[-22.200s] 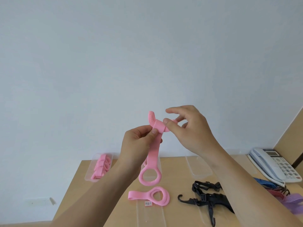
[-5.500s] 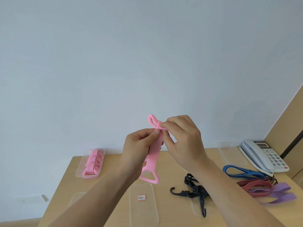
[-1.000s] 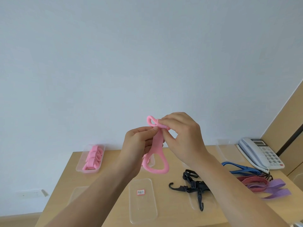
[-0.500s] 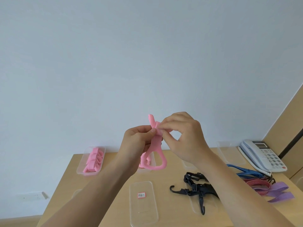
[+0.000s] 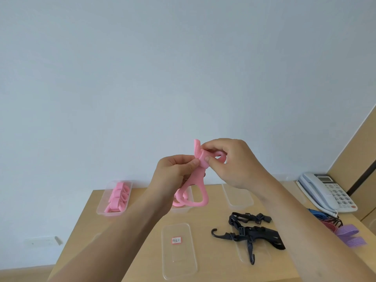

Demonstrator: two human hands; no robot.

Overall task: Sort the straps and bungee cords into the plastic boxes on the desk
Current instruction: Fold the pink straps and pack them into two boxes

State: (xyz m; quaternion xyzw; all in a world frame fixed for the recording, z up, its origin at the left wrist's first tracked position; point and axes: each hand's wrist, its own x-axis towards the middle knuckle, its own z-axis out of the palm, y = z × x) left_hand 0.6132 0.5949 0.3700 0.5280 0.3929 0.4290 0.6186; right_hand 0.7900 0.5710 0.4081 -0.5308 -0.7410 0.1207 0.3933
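Note:
I hold a pink silicone strap [image 5: 198,184] in the air above the wooden desk [image 5: 213,224]. My left hand [image 5: 173,176] pinches its upper stem with thumb and fingers. My right hand [image 5: 232,161] pinches the folded top loop, whose far end curls out behind the fingers. The strap's wide ring hangs below both hands. A clear box [image 5: 101,210] at the back left holds several folded pink straps. Black hooked straps [image 5: 250,231] lie on the desk right of centre.
A clear lid with a red-edged label [image 5: 179,249] lies in front. Another clear box [image 5: 238,196] stands behind my right wrist. Blue, red and purple cords [image 5: 345,233] lie at the right edge beside a white telephone [image 5: 325,190].
My right hand has folded the strap's top over further and its loop now sticks out to the right. The hanging ring has swung slightly. My view has shifted a little.

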